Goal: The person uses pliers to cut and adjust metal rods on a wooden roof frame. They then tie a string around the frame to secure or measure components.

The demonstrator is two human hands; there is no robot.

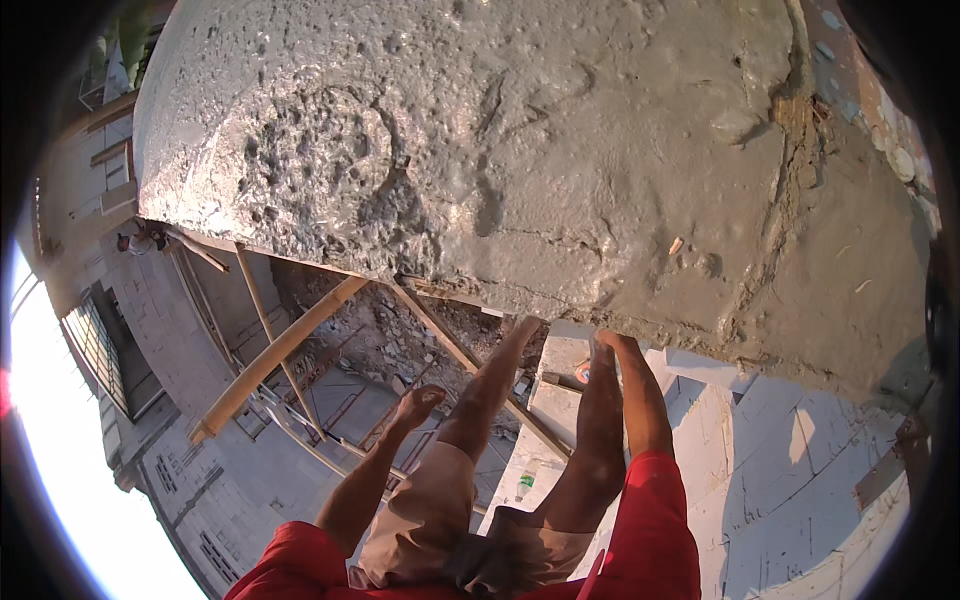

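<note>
A broad slab of wet grey concrete (640, 130) fills the upper part of the head view. Its surface is rough and pitted on the left, smoother toward the right. My left hand (420, 406) hangs in the air below the slab's edge, beside my left leg, its fingers loosely curled with nothing visible in them. Close to the slab's lower edge is my right hand (612, 341), near my right lower leg; its fingers are too small and hidden to make out. A small orange-brown scrap (676, 245) lies on the concrete.
Wooden poles (280, 355) slope below the slab's edge over rubble (375, 335). White block surfaces (780, 480) stretch to the lower right. A plastic bottle (525, 486) with a green label is beside my right leg. Another person (143, 238) is at the far left.
</note>
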